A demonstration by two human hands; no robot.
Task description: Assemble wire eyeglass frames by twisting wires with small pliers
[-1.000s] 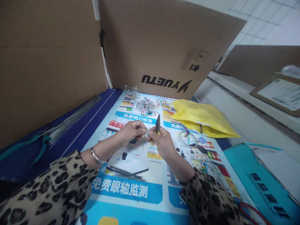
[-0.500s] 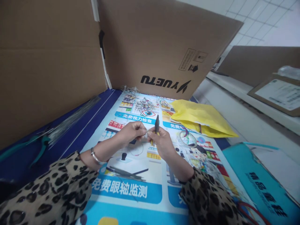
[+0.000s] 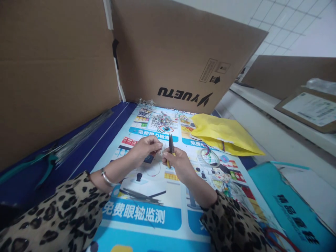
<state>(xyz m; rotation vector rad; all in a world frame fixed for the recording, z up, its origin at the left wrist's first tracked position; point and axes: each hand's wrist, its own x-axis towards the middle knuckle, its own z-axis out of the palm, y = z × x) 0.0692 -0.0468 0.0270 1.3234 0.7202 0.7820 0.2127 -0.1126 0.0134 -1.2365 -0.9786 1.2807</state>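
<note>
My right hand (image 3: 178, 161) is closed around small pliers (image 3: 171, 143) with dark jaws pointing up and yellow handles. Close to its left, my left hand (image 3: 147, 148) pinches its thumb and fingertips together on what looks like a fine wire, though it is too thin to make out clearly. A small gap separates the two hands. Under them, a thin wire loop (image 3: 154, 174) shows over the printed sheet (image 3: 147, 236). Several dark thin strips (image 3: 143, 196) lie nearer to me.
A bundle of straight wires (image 3: 81, 134) and teal-handled pliers (image 3: 49, 162) lie at left. Tangled wires (image 3: 162, 120) sit at the back, before a cardboard wall (image 3: 183, 52). On the right are a yellow pouch (image 3: 225, 134), a clear ring (image 3: 202, 159) and a teal box (image 3: 286, 203).
The pliers have shifted slightly left and down with my right hand, their jaws now a little apart. My left hand has barely moved. The view has tilted slightly.
</note>
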